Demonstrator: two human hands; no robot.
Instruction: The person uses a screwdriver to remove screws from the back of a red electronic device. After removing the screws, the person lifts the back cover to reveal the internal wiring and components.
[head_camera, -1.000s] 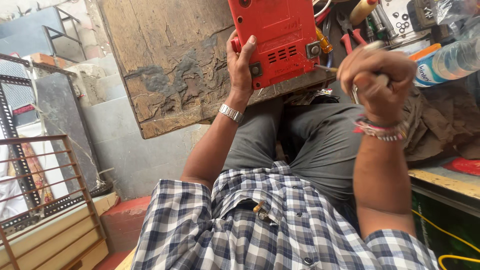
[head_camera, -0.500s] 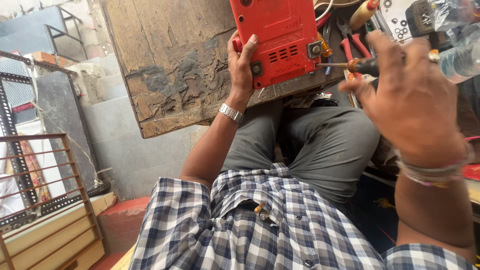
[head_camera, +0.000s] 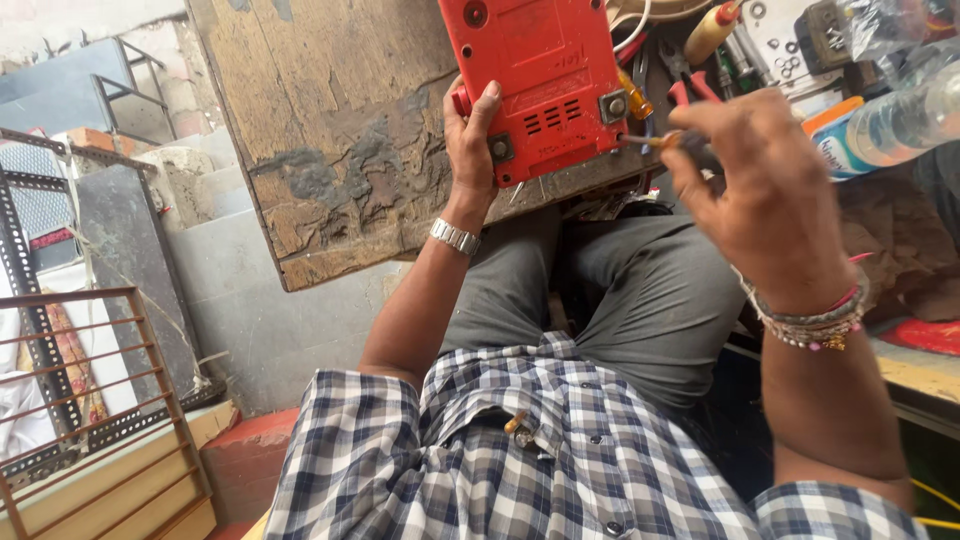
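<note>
A red metal box-shaped device (head_camera: 535, 80) with vent slots and corner screws lies on a worn wooden board (head_camera: 330, 150) across my lap. My left hand (head_camera: 470, 140) grips the device's lower left corner, thumb on its face. My right hand (head_camera: 760, 195) holds a screwdriver (head_camera: 665, 142) with a dark handle. Its shaft points left and the tip meets the device's right edge near a corner screw (head_camera: 612, 105).
Pliers with red handles (head_camera: 685, 85), another screwdriver with a yellow handle (head_camera: 712, 30), washers and a plastic bottle (head_camera: 890, 125) lie at the top right. A rusty metal rack (head_camera: 90, 400) and stone steps are at the left. My grey trousers and checked shirt fill the bottom.
My right hand rose from a closed fist near my knee, took the screwdriver toward the device, and now its tip sits at the right edge. The left hand stayed put.
</note>
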